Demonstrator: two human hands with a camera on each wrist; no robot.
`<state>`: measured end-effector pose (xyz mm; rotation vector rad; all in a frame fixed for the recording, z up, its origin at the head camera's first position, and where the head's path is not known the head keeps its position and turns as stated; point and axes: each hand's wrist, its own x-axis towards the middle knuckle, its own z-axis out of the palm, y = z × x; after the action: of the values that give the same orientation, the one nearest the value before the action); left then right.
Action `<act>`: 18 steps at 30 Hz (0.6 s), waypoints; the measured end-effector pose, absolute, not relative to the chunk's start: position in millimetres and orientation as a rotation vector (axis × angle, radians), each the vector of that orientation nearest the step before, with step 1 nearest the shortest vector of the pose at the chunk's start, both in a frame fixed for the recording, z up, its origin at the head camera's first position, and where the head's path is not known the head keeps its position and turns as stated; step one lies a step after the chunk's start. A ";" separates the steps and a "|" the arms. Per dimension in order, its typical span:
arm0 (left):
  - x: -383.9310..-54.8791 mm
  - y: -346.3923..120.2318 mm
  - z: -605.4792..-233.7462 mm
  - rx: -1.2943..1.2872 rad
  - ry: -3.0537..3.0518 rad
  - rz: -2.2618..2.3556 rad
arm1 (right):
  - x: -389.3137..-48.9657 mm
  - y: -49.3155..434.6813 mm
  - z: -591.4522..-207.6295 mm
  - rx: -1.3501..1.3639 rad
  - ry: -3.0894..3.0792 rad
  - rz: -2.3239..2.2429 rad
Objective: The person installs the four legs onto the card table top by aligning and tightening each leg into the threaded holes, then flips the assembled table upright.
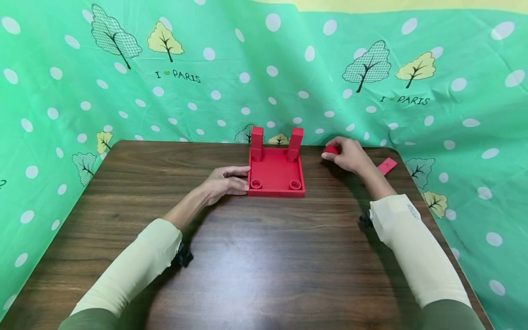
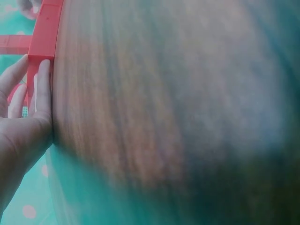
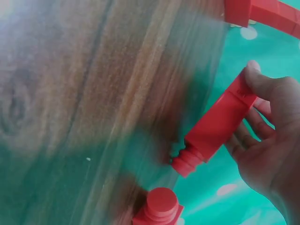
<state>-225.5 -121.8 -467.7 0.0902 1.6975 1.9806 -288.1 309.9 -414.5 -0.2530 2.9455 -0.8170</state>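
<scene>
A square red tray-like base (image 1: 275, 193) sits near the table's far edge. Two red square posts (image 1: 257, 139) stand upright at its back corners, and round threaded sockets (image 1: 256, 184) show at its front corners. My left hand (image 1: 222, 184) lies against the base's left side, its fingers nearly straight and fingertips at the wall. To the right of the base, my right hand (image 1: 350, 155) pinches a third red square post (image 3: 220, 123) between thumb and fingers; its threaded end points away from the thumb in the right wrist view. Another red post (image 1: 387, 166) lies beyond the right wrist.
The dark wood table (image 1: 264, 256) ends just behind the base. A green dotted curtain (image 1: 264, 73) hangs behind it and along both sides. A small dark wrist device (image 1: 183, 255) sits under the left sleeve.
</scene>
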 end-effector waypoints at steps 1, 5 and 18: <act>-225.4 -121.4 -467.7 0.088 1.699 1.981 | -285.8 310.0 -412.8 -0.251 2.950 -0.836; -224.9 -120.9 -467.6 0.080 1.705 1.983 | -278.0 308.3 -408.6 -0.237 2.971 -0.915; -224.5 -119.4 -467.2 0.063 1.704 1.991 | -255.5 293.1 -404.5 -0.197 3.061 -1.273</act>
<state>-224.5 -119.4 -467.2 0.0633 1.7036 1.9914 -255.5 293.1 -404.5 -0.1967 3.0606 -1.2730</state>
